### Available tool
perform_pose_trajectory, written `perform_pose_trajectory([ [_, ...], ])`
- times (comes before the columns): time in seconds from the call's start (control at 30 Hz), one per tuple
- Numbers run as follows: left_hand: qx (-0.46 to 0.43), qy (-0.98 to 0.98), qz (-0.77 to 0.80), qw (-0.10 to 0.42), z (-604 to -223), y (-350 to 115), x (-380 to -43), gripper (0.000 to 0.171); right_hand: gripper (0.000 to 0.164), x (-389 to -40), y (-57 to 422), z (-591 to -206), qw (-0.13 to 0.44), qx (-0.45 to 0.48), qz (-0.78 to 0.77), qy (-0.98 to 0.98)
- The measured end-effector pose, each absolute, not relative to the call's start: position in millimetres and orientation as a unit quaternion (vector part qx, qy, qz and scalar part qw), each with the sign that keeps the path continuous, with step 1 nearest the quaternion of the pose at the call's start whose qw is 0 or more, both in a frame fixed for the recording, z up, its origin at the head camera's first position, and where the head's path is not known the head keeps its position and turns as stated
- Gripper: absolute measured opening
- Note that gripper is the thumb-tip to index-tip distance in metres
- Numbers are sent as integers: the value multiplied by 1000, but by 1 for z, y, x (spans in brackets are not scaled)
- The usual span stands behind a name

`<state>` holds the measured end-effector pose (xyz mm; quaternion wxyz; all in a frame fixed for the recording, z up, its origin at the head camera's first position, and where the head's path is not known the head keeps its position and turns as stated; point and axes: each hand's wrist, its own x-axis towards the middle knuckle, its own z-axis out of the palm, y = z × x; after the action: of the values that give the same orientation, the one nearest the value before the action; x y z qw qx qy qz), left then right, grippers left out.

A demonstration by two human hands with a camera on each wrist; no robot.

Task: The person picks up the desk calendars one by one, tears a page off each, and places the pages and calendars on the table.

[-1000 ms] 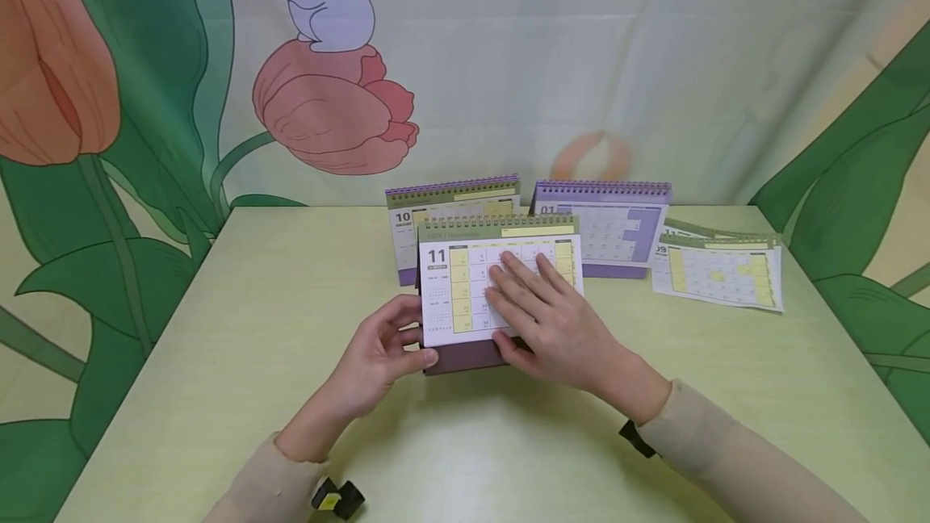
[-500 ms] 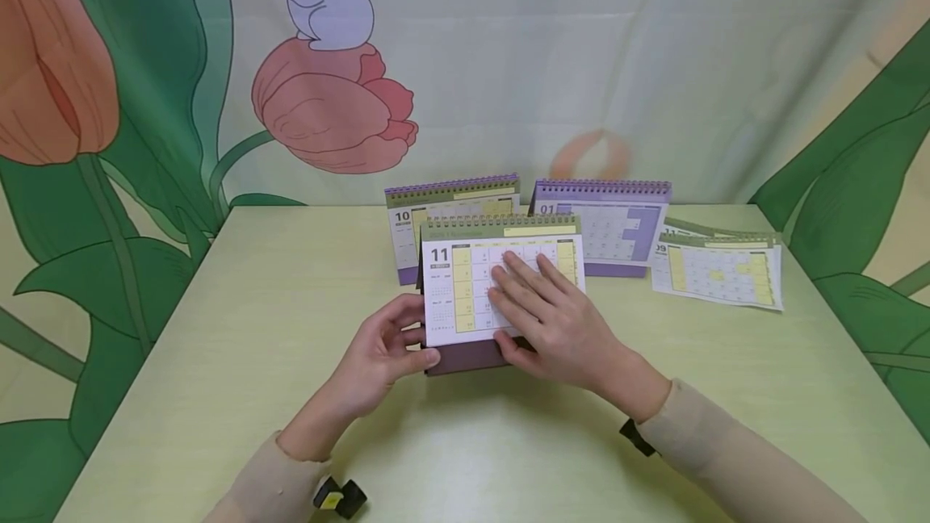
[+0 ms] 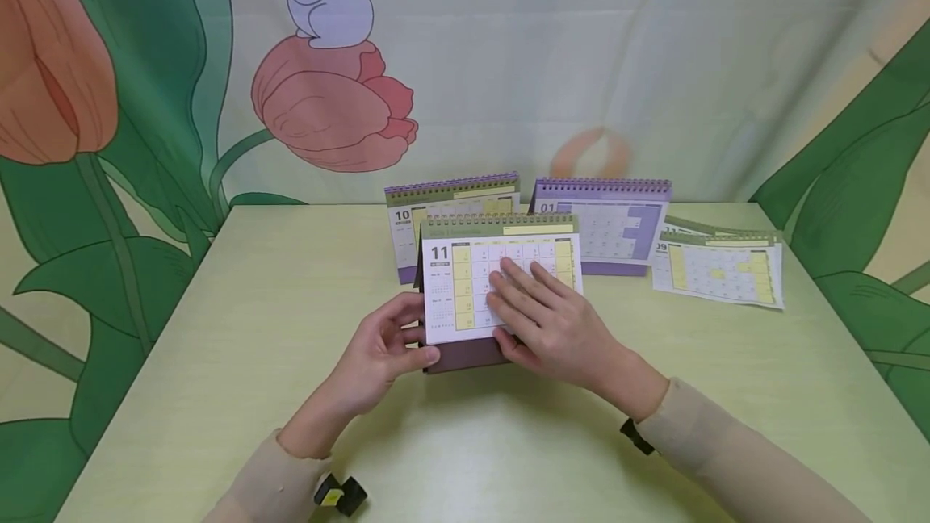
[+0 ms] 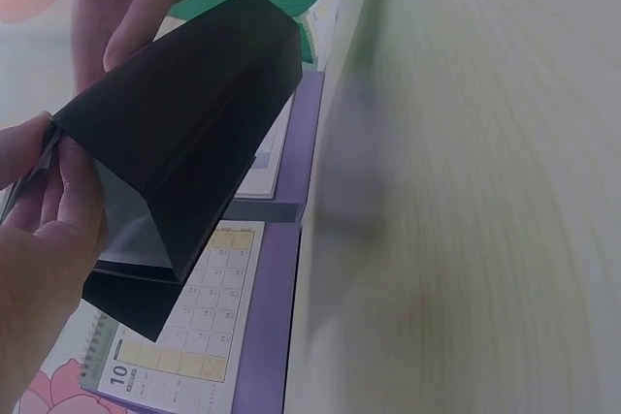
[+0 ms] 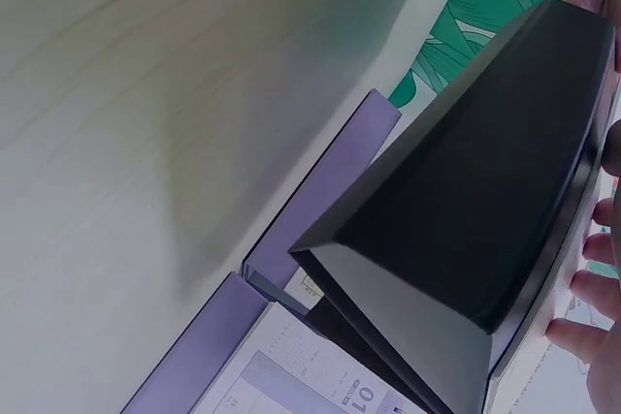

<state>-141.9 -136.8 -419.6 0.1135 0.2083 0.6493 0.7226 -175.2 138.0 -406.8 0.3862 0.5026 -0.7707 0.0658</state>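
A desk calendar (image 3: 475, 265) turned to the 11 page, with a green header and a brown base strip, is held up near the middle of the table. My left hand (image 3: 381, 349) grips its lower left corner, thumb in front and fingers behind the edge. Across the page lies my right hand (image 3: 559, 329), its straight fingers spread over the date grid and its thumb by the page's lower edge. The left wrist view shows the calendar's black folded stand (image 4: 184, 94) from behind, with an opening at its side; the right wrist view shows that dark stand (image 5: 466, 172) too.
Behind stand a calendar on its 10 page (image 3: 403, 236), partly covered, and a purple calendar on 01 (image 3: 603, 224). Loose calendar sheets (image 3: 719, 277) lie at the right on the pale table (image 3: 276, 329). A printed flower curtain (image 3: 334, 103) hangs at the back.
The right hand's fingertips have slid slightly down the page, and the calendar has shifted barely. The left hand keeps its grip in the same place.
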Motion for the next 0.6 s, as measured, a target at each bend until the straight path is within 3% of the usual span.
perform_pose_trajectory([
  [0.6, 206, 654, 718, 117, -420, -136, -145, 58, 33, -174, 138, -412, 431, 510, 19, -744],
])
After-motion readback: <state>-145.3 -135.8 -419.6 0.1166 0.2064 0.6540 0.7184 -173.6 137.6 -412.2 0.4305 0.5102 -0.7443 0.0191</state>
